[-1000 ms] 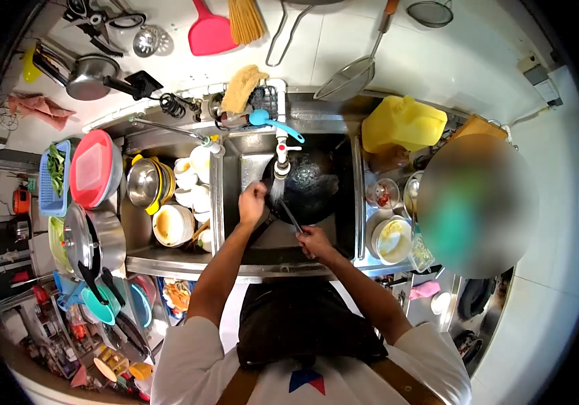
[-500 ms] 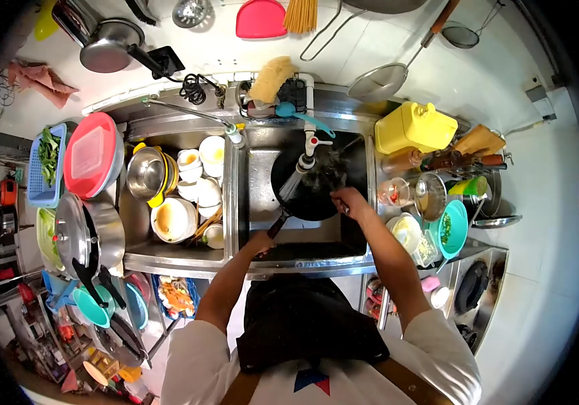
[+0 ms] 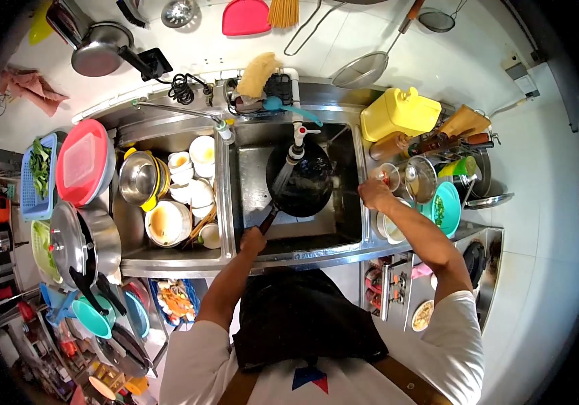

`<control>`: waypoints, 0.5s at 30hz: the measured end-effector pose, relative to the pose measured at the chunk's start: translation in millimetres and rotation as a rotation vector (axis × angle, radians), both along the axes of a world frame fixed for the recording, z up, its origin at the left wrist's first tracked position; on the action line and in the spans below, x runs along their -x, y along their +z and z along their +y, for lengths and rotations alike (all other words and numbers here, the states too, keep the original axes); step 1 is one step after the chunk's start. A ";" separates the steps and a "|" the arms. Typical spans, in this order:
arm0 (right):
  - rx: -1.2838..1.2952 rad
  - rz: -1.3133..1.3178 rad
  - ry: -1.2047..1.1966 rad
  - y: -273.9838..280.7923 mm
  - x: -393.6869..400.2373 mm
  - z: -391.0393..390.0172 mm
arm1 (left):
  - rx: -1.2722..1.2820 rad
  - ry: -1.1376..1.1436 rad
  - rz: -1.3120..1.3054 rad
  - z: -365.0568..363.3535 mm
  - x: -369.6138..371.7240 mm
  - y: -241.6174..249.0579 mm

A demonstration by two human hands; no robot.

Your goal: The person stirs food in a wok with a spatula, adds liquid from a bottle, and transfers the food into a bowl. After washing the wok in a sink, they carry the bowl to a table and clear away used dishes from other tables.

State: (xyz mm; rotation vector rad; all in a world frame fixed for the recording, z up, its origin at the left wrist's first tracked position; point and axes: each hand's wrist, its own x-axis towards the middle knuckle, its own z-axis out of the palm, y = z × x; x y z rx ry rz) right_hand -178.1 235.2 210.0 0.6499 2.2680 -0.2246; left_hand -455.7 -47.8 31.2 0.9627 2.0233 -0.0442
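Observation:
My left hand (image 3: pixel 253 239) is closed around the handle of a black wok (image 3: pixel 308 196), which sits in the right sink basin (image 3: pixel 336 226). Water streams from the white tap (image 3: pixel 295 152) into the wok. My right hand (image 3: pixel 374 194) is at the basin's right rim, its fingers curled. Whatever it may hold is hidden. Close beside it stands a small clear bowl (image 3: pixel 390 174) with something red inside. A pale bowl (image 3: pixel 392 228) is partly covered by my right forearm.
Stacked white bowls (image 3: pixel 168 224) and steel basins (image 3: pixel 138 177) fill the left basin. To the right stand a yellow jug (image 3: pixel 400 116), a glass-lidded pot (image 3: pixel 421 179) and a turquoise bowl (image 3: pixel 447 209) with chopped greens. A pressure cooker (image 3: pixel 104 236) is on the left.
My right hand has moved from inside the wok, rightward to the basin's rim. My left hand still grips the wok handle. The whole view has shifted slightly.

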 end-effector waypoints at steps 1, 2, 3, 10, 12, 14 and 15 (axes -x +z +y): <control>-0.169 0.030 -0.001 -15.0 -2.3 -5.8 | 0.000 -0.002 0.001 4.9 5.8 5.4; -0.339 0.061 -0.002 -29.6 -3.8 -12.3 | 0.085 0.054 -0.191 13.5 15.2 10.3; -0.200 0.184 -0.051 -44.7 -13.8 -14.6 | 0.166 0.113 -0.382 20.9 23.1 14.9; 0.943 0.810 -1.789 -73.9 61.5 -117.4 | -0.095 0.050 -0.395 14.7 21.1 -17.4; 1.019 0.779 -1.905 -105.4 77.8 -138.8 | -0.566 0.047 0.054 20.0 -6.2 -32.0; 1.112 0.949 -1.803 -117.9 98.3 -153.7 | -0.280 0.206 -0.210 61.7 -29.2 15.9; 1.116 0.943 -1.808 -125.8 104.8 -151.7 | -0.274 0.207 -0.210 79.3 -32.9 48.9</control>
